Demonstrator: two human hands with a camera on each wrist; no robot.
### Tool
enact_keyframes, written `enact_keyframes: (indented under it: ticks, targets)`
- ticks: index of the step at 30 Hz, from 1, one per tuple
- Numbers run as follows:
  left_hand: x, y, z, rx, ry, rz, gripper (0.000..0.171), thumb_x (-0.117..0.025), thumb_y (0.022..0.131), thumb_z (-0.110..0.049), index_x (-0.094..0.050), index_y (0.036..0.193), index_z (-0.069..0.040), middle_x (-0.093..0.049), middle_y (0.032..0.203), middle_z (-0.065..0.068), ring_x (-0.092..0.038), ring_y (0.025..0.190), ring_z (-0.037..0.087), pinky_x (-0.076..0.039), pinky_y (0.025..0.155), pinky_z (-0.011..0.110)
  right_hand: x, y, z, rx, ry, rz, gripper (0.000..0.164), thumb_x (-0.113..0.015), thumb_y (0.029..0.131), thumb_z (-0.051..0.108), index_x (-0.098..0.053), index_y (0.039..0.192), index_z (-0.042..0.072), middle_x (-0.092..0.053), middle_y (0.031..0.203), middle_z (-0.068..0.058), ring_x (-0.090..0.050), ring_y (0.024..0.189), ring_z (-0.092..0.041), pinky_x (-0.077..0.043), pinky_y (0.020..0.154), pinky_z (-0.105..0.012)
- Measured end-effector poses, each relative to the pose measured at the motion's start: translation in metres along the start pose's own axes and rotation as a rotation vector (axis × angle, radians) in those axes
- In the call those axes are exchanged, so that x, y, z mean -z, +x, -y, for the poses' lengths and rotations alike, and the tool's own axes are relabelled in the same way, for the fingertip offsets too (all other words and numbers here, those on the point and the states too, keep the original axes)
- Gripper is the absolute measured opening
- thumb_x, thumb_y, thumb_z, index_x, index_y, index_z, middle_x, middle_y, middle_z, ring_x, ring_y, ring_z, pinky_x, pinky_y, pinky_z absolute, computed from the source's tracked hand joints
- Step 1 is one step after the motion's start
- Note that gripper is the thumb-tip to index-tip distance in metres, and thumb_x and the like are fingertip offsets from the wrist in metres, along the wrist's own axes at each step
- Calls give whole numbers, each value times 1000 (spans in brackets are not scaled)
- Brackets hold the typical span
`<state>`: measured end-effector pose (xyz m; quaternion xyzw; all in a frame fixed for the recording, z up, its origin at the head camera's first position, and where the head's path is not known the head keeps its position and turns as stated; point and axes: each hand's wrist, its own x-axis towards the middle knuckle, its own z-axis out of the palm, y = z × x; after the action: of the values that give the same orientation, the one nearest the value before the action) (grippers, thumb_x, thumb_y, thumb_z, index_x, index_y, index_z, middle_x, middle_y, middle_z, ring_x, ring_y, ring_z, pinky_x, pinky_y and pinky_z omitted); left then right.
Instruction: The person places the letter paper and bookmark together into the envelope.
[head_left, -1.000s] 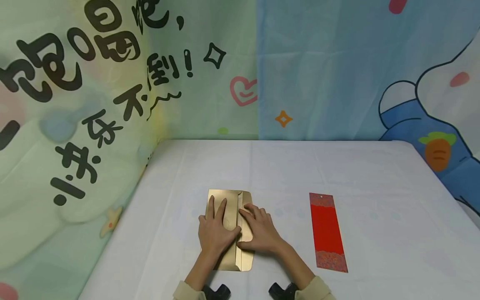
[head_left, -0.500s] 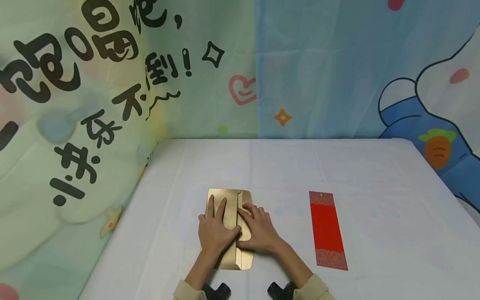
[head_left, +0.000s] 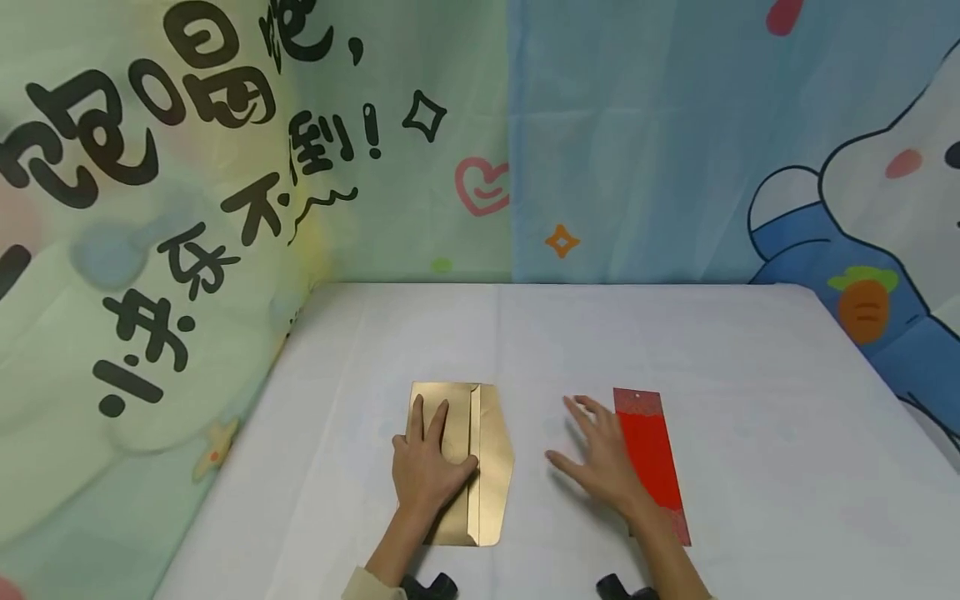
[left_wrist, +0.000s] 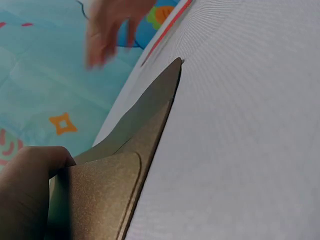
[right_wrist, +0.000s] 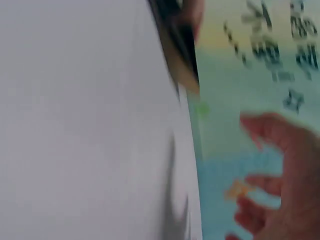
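A gold paper envelope [head_left: 492, 467] lies on the white tabletop, its long flap spread out to the right. My left hand [head_left: 426, 471] rests on the envelope's left part, fingers extended and thumb stretched toward the fold line. In the left wrist view, the envelope's flap edge [left_wrist: 145, 112] lifts slightly off the cloth. My right hand [head_left: 600, 458] hovers in the air holding nothing, its fingers spread and lightly bent. Beside and partly under it in the head view is a flat red strip [head_left: 654, 450] with patterned ends and a small hole at the top; my forearm covers its lower left.
A white cloth [head_left: 735, 358] covers the table. Behind it hangs a blue printed curtain [head_left: 645, 150], and a green-yellow one with lettering [head_left: 60, 333] stands along the left side. The right wrist view is blurred.
My right hand has left the envelope and moved right, toward the red strip. The flap it was pressing has spread wider. My left hand has stayed in place on the envelope.
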<state>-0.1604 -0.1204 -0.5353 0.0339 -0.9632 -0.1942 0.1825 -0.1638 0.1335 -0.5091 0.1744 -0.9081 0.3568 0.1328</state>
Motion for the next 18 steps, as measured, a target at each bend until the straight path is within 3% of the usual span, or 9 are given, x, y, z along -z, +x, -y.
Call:
enact_keyframes:
  ticks: [4,6,8,12,18]
  targets:
    - [1,0,1,3,-12,-3,85,-64,57,-48,-46,137,-27,-27,149,7,-39,69,28,-32,47,28,34,-22,-33,-260,-140,-117,77,-72,74,18,-34,136,-9,-33,135,-29,-29,120,-46,-26,91,-63]
    - [2,1,2,10,-9,-6,85,-64,57,-48,-46,137,-27,-26,149,6,-39,70,29,-32,47,28,40,-30,-46,-381,-162,-109,81,-69,77,21,-27,137,-13,-31,135,-34,-26,122,-49,-20,96,-64]
    - [3,1,2,17,-13,-7,85,-64,57,-47,-46,137,-27,-26,149,6,-39,70,29,-32,47,29,41,-37,-55,-445,-155,-90,84,-68,78,24,-22,137,-16,-29,136,-37,-23,125,-50,-12,101,-62]
    - [3,0,0,22,-25,4,85,-64,57,-47,-46,137,-27,-25,149,6,-39,70,29,-32,47,29,38,-44,-63,-451,-154,-108,83,-69,77,23,-25,138,-13,-31,135,-36,-26,124,-49,-4,104,-58]
    - [0,-3,-3,23,-22,12,85,-65,57,-48,-46,137,-28,-26,149,6,-40,70,29,-33,47,29,35,-50,-67,-418,-165,-169,75,-68,78,16,-30,137,-9,-38,132,-33,-38,116,-47,-4,105,-57]
